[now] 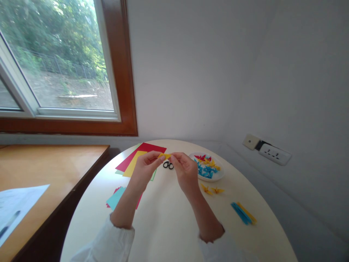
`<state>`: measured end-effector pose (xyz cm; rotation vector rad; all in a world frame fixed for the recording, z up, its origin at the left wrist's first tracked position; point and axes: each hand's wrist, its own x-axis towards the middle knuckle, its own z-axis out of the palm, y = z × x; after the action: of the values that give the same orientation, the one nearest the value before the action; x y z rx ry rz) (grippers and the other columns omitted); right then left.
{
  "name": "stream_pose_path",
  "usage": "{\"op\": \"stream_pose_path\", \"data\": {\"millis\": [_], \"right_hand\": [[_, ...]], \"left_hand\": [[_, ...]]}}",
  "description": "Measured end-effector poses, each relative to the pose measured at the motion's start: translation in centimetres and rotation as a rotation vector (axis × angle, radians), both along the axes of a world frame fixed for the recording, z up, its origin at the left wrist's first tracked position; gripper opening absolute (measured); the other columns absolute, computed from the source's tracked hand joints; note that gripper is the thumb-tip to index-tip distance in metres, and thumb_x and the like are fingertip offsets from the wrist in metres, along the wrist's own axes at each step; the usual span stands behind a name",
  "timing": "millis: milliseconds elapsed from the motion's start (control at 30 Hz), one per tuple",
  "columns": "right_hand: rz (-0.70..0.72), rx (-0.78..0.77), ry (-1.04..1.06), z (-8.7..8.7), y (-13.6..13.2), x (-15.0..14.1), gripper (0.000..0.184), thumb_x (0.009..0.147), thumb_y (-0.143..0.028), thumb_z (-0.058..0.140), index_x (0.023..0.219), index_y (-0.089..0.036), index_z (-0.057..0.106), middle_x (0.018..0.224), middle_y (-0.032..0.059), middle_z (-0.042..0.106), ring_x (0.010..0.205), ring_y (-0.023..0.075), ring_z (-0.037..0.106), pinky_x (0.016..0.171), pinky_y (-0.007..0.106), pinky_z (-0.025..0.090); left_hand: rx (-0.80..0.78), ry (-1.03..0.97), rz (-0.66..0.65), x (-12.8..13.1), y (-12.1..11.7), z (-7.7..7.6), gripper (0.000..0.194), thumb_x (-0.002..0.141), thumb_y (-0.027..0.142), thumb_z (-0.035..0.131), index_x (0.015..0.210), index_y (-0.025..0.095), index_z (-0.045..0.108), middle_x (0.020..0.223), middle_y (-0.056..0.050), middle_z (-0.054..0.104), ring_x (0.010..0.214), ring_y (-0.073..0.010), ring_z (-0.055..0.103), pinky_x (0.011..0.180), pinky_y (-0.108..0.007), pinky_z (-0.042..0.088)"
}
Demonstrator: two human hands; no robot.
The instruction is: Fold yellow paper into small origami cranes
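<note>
Between my two hands, raised over the round white table [166,218], is a small folded piece of yellow paper [165,155]. My left hand [148,165] pinches its left end between thumb and fingers. The right end is pinched by my right hand [185,169]. Fingertips partly cover the paper, so its full shape is hidden. Black scissor handles [168,165] show just below it, the blades out of sight. To the right of my right hand stands a white plate [221,175] of folded paper cranes [207,171] in red, yellow and blue. Two yellow cranes [212,189] lie in front of it.
Large coloured sheets [132,162] lie at the back left, and smaller paper squares [116,198] nearer my left forearm. Blue and yellow paper strips [243,213] rest at the right. A wooden desk [62,163] with a printed sheet and pen stands left. Wall and window are behind.
</note>
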<state>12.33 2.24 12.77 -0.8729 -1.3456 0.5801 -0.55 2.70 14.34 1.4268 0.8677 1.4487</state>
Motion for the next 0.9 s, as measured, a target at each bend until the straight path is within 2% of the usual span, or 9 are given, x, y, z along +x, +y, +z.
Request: {"op": "stream_pose_path", "data": {"millis": [267,400,600,900], "right_hand": [[0.005,0.026,0.011,0.33,-0.15,-0.06,0.020,0.083,-0.034,0.051,0.079,-0.019,0.063,0.072,0.0024,0.065,0.070,0.0155,0.060,0.066,0.028,0.048],[0.003,0.018,0.012,0.20,0.05,-0.12,0.017,0.078,-0.035,0.057,0.079,-0.019,0.063,0.076,0.0030,0.066,0.071,0.0155,0.061,0.063,0.027,0.048],[-0.014,0.018,0.014,-0.16,0.30,-0.17,0.014,0.075,-0.033,0.061,0.074,-0.019,0.062,0.072,0.0016,0.065,0.068,0.0149,0.060,0.061,0.026,0.046],[0.012,0.012,0.009,-0.04,0.04,-0.12,0.016,0.077,-0.034,0.059,0.073,-0.019,0.061,0.070,0.0013,0.063,0.066,0.0146,0.057,0.064,0.028,0.046]], "left_hand": [[-0.006,-0.026,-0.003,0.13,0.23,-0.18,0.021,0.065,0.037,0.070,0.072,0.017,0.071,0.073,-0.005,0.070,0.071,-0.0168,0.061,0.069,-0.028,0.048],[0.010,-0.012,0.001,0.13,0.13,-0.13,0.017,0.066,0.035,0.070,0.069,0.017,0.070,0.069,-0.003,0.068,0.068,-0.0147,0.059,0.066,-0.026,0.047],[0.032,0.006,-0.019,0.21,-0.04,-0.14,0.016,0.067,0.034,0.070,0.066,0.017,0.068,0.065,-0.002,0.065,0.066,-0.0135,0.056,0.062,-0.024,0.044],[0.074,0.021,0.053,0.50,-0.40,0.28,0.019,0.070,0.035,0.066,0.064,0.017,0.066,0.061,0.000,0.060,0.063,-0.0129,0.054,0.061,-0.024,0.043]]}}
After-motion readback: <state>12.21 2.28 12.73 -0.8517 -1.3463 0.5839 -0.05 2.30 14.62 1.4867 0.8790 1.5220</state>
